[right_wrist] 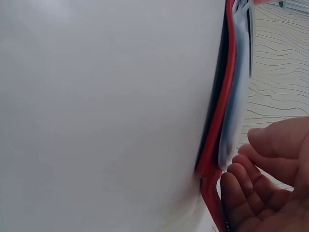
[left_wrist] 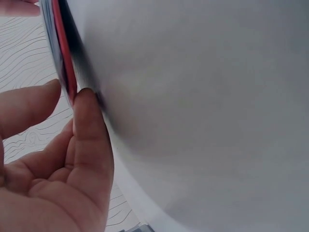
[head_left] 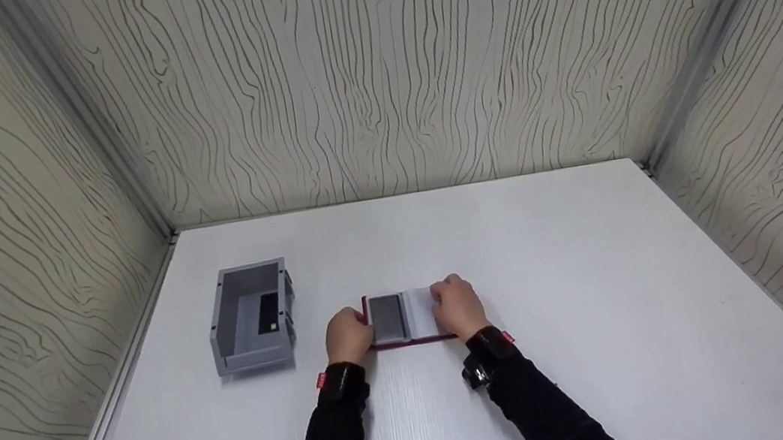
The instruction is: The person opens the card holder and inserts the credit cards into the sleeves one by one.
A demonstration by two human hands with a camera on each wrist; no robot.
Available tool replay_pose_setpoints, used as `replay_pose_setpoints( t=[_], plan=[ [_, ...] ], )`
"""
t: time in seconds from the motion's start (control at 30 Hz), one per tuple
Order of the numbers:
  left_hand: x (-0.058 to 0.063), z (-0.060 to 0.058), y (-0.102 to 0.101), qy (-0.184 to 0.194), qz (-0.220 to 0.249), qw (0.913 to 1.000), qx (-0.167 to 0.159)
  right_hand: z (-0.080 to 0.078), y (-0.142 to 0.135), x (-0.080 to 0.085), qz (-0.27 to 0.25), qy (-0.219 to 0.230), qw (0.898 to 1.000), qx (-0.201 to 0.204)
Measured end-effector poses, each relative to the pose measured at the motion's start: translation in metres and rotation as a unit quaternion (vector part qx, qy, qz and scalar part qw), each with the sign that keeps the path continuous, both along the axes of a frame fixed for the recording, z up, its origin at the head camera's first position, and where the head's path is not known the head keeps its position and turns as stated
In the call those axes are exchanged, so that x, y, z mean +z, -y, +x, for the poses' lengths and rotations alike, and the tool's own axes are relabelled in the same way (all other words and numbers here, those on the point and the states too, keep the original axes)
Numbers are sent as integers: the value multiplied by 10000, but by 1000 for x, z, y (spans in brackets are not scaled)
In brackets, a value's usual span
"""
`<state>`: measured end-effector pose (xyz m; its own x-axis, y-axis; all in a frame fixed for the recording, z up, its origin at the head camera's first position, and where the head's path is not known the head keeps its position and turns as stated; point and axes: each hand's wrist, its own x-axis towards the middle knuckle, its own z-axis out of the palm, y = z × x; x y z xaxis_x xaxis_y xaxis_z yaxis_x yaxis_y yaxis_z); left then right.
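A red-covered card holder (head_left: 421,314) with clear plastic sleeves lies spread on the white table, a dark grey panel on its left side and pale sleeves on its right. My left hand (head_left: 348,336) pinches its left edge; in the left wrist view the thumb and index finger (left_wrist: 88,121) sit on either side of the red cover (left_wrist: 66,58). My right hand (head_left: 459,307) is at the right side. In the right wrist view its bent fingertips are by the lower end of the clear sleeves (right_wrist: 236,106), with the thumb (right_wrist: 277,137) apart from them.
A grey plastic bin (head_left: 251,318) stands on the table to the left, with a black item (head_left: 268,313) visible inside. Wood-patterned panels (head_left: 373,78) enclose the white table (head_left: 553,244) at the back and both sides.
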<state>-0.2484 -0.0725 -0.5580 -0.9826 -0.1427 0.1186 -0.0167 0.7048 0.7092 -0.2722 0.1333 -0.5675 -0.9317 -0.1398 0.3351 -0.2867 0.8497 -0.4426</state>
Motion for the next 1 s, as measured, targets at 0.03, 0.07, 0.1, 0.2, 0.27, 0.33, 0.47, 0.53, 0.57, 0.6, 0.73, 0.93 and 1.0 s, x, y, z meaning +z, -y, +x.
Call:
replay_pose_setpoints(
  t=[0.03, 0.07, 0.1, 0.2, 0.27, 0.33, 0.47, 0.53, 0.57, 0.6, 0.73, 0.93, 1.0],
  plan=[
    [0, 0, 0, 2, -4, 10000, 2, -1, 0, 0, 24, 34, 10000, -29],
    [0, 0, 0, 2, -2, 10000, 5, -1, 0, 0, 58, 74, 9999, -44],
    [0, -1, 0, -11, -14, 10000, 2, -1, 0, 0, 70, 124, 9999, -60],
    [0, -1, 0, -9, -18, 10000, -4, -1, 0, 1, 135, 312, 9994, -104],
    [0, -2, 0, 3, -30, 10000, -7, -1, 1, 3, 186, 425, 9988, -125],
    [-1, -2, 0, 35, -34, 10000, -4, -1, 2, 4, 226, 546, 9982, -138],
    [-1, -2, 0, 17, -46, 10000, 9, -2, 2, 7, 333, 668, 9972, -104],
    [-1, -2, 0, -68, -57, 10000, 8, -2, 2, 8, 375, 685, 9969, -63],
    [-1, -2, 0, -101, -57, 9999, 11, -2, 1, 8, 408, 674, 9969, -41],
    [-1, -2, 0, -125, -53, 9999, 13, -2, 1, 7, 443, 660, 9968, -26],
    [-1, -1, 0, -108, -31, 9999, 9, -1, 0, 6, 562, 630, 9964, 21],
    [1, 0, 0, -15, 46, 10000, 20, 0, 0, 9, 543, 760, 9956, 29],
    [0, 0, 0, -37, 43, 10000, 14, 0, 1, 10, 488, 791, 9957, 32]
  ],
)
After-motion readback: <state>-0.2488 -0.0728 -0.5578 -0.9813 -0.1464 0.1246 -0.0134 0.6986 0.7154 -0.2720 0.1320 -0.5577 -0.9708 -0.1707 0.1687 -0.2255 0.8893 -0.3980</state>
